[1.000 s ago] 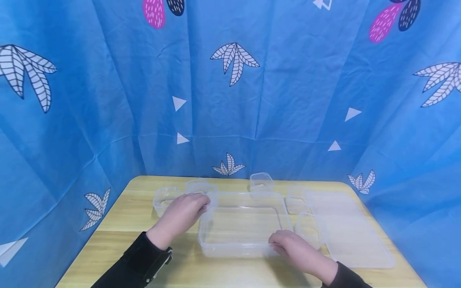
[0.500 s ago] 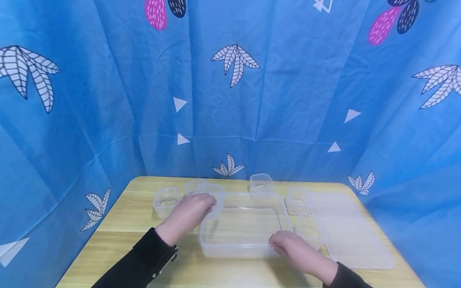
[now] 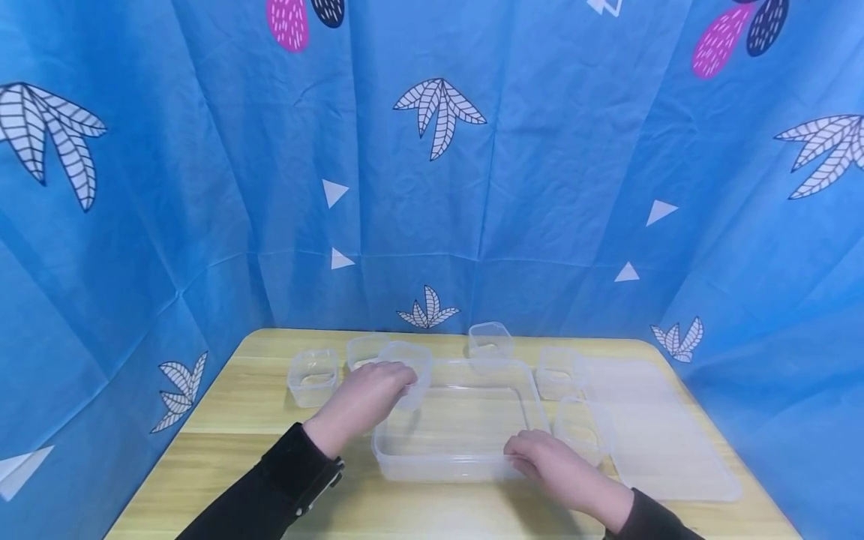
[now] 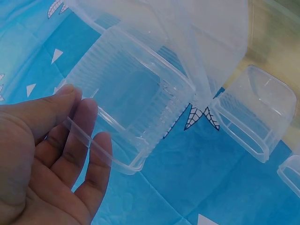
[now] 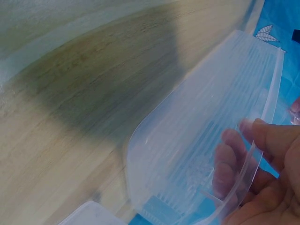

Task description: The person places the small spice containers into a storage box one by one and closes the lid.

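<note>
My left hand (image 3: 367, 396) pinches a small clear plastic container (image 4: 129, 89) by its rim, thumb on one side and fingertips on the other. In the head view this container (image 3: 418, 361) is over the back left corner of a large clear rectangular container (image 3: 439, 470). My right hand (image 3: 559, 469) grips the large container's near wall at the right; in the right wrist view the thumb lies on the rim and the fingers (image 5: 225, 164) show through the clear wall. The large container stands on the table, open at the top.
Several other small clear containers stand around the large one: one at the left (image 3: 313, 379), one at the back (image 3: 490, 342) and others along the right side (image 3: 580, 431). A flat translucent lid (image 3: 664, 435) lies on the wooden table (image 3: 209, 457). Blue curtain (image 3: 432, 210) hangs behind.
My left hand has moved right with the small container, from beside the large container to over its back left corner. The right hand has kept its grip in the same place.
</note>
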`<state>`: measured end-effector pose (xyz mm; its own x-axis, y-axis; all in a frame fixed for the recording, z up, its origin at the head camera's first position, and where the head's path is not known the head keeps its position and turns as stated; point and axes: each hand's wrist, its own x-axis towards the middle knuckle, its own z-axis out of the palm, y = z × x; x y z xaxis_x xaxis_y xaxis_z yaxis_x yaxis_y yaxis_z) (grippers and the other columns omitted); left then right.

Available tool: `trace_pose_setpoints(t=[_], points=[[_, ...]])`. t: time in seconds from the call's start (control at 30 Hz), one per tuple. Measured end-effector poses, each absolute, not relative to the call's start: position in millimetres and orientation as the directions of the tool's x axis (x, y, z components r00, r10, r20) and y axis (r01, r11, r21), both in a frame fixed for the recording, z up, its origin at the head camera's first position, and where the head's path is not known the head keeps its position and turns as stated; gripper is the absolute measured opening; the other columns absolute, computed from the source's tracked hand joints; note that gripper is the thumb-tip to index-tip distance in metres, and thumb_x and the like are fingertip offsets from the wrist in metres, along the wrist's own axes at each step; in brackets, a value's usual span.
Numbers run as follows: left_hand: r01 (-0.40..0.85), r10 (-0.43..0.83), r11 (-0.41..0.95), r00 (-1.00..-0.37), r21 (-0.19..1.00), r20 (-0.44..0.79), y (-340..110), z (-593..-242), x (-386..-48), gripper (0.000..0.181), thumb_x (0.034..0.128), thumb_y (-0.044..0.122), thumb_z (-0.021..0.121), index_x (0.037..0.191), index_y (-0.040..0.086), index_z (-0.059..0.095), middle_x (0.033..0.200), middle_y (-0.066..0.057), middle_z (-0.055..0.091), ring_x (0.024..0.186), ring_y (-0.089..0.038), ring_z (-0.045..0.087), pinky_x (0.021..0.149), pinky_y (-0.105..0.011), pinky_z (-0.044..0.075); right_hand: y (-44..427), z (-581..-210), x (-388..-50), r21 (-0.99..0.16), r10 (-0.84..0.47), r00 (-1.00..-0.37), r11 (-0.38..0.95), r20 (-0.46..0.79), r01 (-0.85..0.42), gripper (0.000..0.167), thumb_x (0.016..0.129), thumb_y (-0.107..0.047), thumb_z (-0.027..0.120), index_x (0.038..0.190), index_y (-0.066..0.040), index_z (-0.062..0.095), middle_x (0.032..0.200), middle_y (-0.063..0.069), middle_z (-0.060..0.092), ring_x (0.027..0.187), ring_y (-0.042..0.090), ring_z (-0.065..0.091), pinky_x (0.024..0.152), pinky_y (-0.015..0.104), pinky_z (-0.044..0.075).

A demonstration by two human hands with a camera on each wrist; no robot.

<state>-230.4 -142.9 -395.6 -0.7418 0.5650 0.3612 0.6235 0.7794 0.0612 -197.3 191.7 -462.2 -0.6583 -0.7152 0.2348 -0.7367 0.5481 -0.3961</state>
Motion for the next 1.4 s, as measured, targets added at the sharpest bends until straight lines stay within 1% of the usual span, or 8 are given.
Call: trace_pose_setpoints(t=[0.13,0.27,0.57,0.73,1.03,1.23,1.33,1.4], points=[[0.616,0.563,0.785,-0.752,0.062,0.343,-139.7,-395.2,-230.6,0.019,0.0918,0.002,0.069,0.107,0.012,0.072,0.099,0.001,0.072,0.090,-0.014,0.067,0.082,-0.032,0.057,191.6,-461.3,-197.3,-0.402,-0.714,-0.665,0.555,0.220,-0.728,0.009,0.098,-0.011,0.062,0.104,-0.014,0.068,0.094,-0.004,0.066,0.089,0.008,0.059,0.077,0.031,0.054],[0.616,0.566,0.784,-0.758,0.071,0.324,-136.2,-396.8,-231.6,0.019,0.0918,0.003,0.070,0.108,0.011,0.072,0.100,-0.001,0.072,0.091,-0.016,0.068,0.083,-0.034,0.057,191.7,-461.3,-197.2,-0.403,-0.715,-0.665,0.555,0.218,-0.728,0.009,0.098,-0.011,0.062,0.104,-0.015,0.068,0.094,-0.005,0.066,0.089,0.008,0.059,0.077,0.031,0.054],[0.630,0.584,0.768,-0.761,0.111,0.281,-132.2,-408.8,-235.6,0.022,0.0921,-0.001,0.067,0.111,0.009,0.072,0.105,-0.004,0.073,0.098,-0.018,0.069,0.087,-0.034,0.057,190.6,-461.8,-196.3,-0.369,-0.711,-0.657,0.557,0.251,-0.744,0.010,0.095,-0.007,0.065,0.103,-0.014,0.068,0.093,-0.008,0.065,0.089,0.008,0.060,0.077,0.030,0.055],[0.636,0.597,0.761,-0.763,0.123,0.248,-131.2,-416.0,-237.7,0.023,0.0917,-0.001,0.068,0.112,0.009,0.072,0.107,-0.004,0.073,0.099,-0.019,0.069,0.088,-0.034,0.057,190.8,-461.9,-196.9,-0.372,-0.708,-0.666,0.567,0.235,-0.735,0.009,0.096,-0.008,0.064,0.102,-0.014,0.068,0.093,-0.008,0.065,0.089,0.008,0.060,0.077,0.030,0.055],[0.646,0.616,0.757,-0.756,0.099,0.222,-131.9,-430.8,-242.9,0.018,0.0901,0.002,0.071,0.106,0.010,0.074,0.099,-0.002,0.073,0.091,-0.017,0.069,0.081,-0.031,0.058,190.6,-460.1,-194.8,-0.371,-0.709,-0.667,0.569,0.229,-0.733,0.011,0.095,-0.007,0.065,0.103,-0.015,0.067,0.093,-0.010,0.063,0.089,0.008,0.059,0.077,0.030,0.054],[0.666,0.635,0.741,-0.736,0.083,0.235,-132.6,-438.7,-247.2,0.017,0.0892,0.000,0.071,0.102,0.011,0.074,0.094,0.000,0.073,0.087,-0.015,0.069,0.078,-0.029,0.058,190.6,-460.0,-195.1,-0.388,-0.708,-0.666,0.560,0.235,-0.733,0.013,0.094,-0.004,0.066,0.102,-0.013,0.067,0.093,-0.007,0.064,0.087,0.006,0.058,0.074,0.029,0.054],[0.676,0.645,0.732,-0.729,0.089,0.231,-131.9,-440.5,-249.0,0.011,0.0901,0.003,0.070,0.096,0.012,0.073,0.087,0.002,0.070,0.079,-0.012,0.065,0.072,-0.027,0.057,190.2,-460.1,-195.0,-0.383,-0.713,-0.655,0.549,0.250,-0.743,0.014,0.093,-0.002,0.066,0.102,-0.013,0.067,0.092,-0.005,0.065,0.086,0.005,0.058,0.073,0.028,0.054],[0.679,0.649,0.727,-0.727,0.099,0.225,-131.5,-441.6,-249.8,0.009,0.0905,0.003,0.069,0.092,0.012,0.071,0.082,0.004,0.067,0.073,-0.010,0.060,0.067,-0.026,0.055,190.0,-460.1,-195.1,-0.386,-0.715,-0.654,0.546,0.248,-0.744,0.014,0.092,-0.001,0.066,0.101,-0.012,0.067,0.092,-0.004,0.066,0.085,0.005,0.057,0.072,0.027,0.053]])
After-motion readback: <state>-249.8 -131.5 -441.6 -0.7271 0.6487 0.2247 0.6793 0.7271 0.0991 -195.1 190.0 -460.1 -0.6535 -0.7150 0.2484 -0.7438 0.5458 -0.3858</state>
